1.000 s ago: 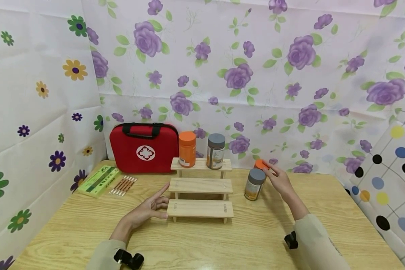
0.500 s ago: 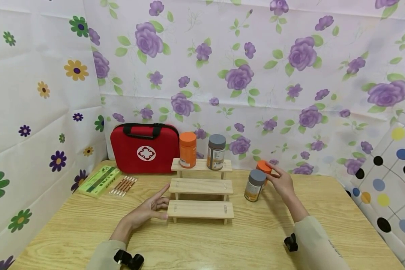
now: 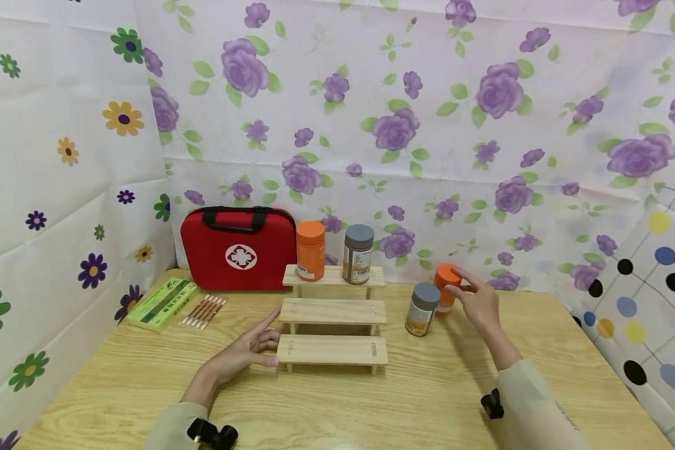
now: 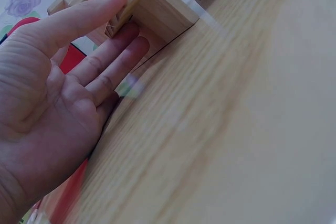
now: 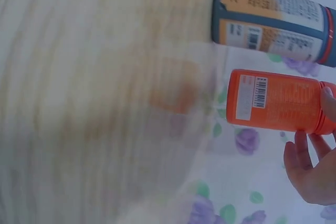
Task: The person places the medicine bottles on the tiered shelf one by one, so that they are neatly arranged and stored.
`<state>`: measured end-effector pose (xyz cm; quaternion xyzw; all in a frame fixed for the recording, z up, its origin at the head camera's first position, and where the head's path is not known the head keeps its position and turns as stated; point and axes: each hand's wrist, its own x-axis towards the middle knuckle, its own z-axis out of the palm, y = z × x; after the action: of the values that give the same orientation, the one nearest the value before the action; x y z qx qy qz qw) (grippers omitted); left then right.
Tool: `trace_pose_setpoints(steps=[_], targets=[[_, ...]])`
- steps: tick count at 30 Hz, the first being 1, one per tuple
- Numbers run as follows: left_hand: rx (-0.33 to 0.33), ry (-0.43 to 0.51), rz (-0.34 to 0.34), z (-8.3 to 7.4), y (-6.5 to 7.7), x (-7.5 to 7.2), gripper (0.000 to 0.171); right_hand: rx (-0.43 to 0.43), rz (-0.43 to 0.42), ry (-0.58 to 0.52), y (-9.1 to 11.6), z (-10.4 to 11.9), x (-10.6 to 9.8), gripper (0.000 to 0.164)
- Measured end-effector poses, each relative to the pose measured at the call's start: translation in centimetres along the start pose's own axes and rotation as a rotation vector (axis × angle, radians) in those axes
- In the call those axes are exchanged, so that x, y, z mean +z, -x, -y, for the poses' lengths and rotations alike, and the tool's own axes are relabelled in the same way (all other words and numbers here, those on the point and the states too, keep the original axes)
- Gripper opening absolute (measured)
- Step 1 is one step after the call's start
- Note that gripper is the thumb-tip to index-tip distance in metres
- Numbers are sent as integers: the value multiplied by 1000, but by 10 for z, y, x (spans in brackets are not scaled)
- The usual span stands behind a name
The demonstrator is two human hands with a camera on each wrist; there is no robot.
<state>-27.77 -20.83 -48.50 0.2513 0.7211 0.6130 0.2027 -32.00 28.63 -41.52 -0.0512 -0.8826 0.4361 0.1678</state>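
Note:
At the right of the head view, my right hand (image 3: pixel 478 302) holds an orange pill bottle (image 3: pixel 445 297) near its cap, thumb on one side and fingers on the other. The right wrist view shows this orange bottle (image 5: pixel 275 102) with its barcode label; I cannot tell whether its base touches the table. A grey-capped pill bottle (image 3: pixel 420 315) stands just to its left. My left hand (image 3: pixel 239 355) touches the left side of a three-step wooden stand (image 3: pixel 333 349), thumb at the lowest step, extended index finger toward the middle one. Its other fingers (image 4: pixel 113 70) reach beside the stand's leg.
On the top step stand another orange bottle (image 3: pixel 310 251) and another grey-capped bottle (image 3: pixel 357 255). A red first-aid bag (image 3: pixel 239 250) is behind at left. A green-yellow box (image 3: pixel 164 304) and several cotton swabs (image 3: pixel 204 312) lie on the table (image 3: pixel 337 412). Floral cloth (image 3: pixel 337 125) hangs behind.
My right hand has shifted the orange bottle to the right, out from behind the grey-capped bottle, so more of it shows. The left hand keeps its place at the stand.

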Motion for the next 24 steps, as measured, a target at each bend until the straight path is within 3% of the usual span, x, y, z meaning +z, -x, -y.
trace_pose_setpoints(steps=[9,17,24], targets=[[3,7,4,-1,0,0,100,-113,-46,20,-5,17,-22,50],[12,10,8,-1,0,0,101,-230,-86,-34,-7,49,-34,50],[7,14,10,-2,0,0,102,-176,-18,-129,2,85,-38,57]])
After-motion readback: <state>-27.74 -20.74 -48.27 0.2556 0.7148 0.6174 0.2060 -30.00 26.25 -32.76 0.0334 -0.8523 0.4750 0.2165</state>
